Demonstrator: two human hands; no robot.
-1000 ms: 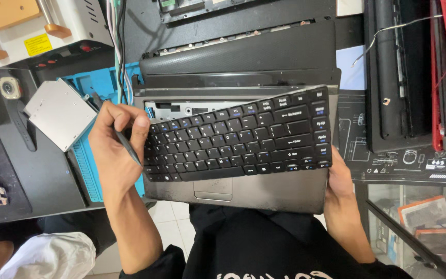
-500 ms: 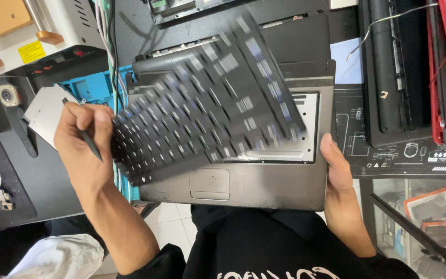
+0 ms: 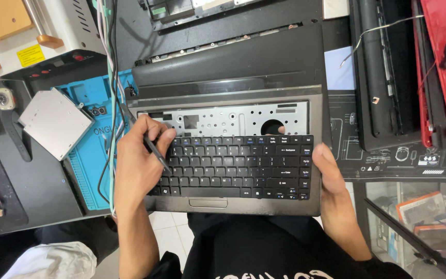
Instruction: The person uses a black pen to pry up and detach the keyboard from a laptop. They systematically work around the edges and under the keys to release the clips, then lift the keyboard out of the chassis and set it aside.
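Left hand pinching stylus, steadying keyboard left edge; right hand gripping right edge over laptop front edge, tray exposed.

Small yellow rectangular label on white machine top left, orange-and-white packages under glass, lower right

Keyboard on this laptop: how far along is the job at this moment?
Done: the black keyboard is out of its bay, exposing the top of the perforated metal tray. In hand: the left hand, with a thin black tool, and the right hand hold it over the laptop base. Left: it sits low, not seated in the bay.
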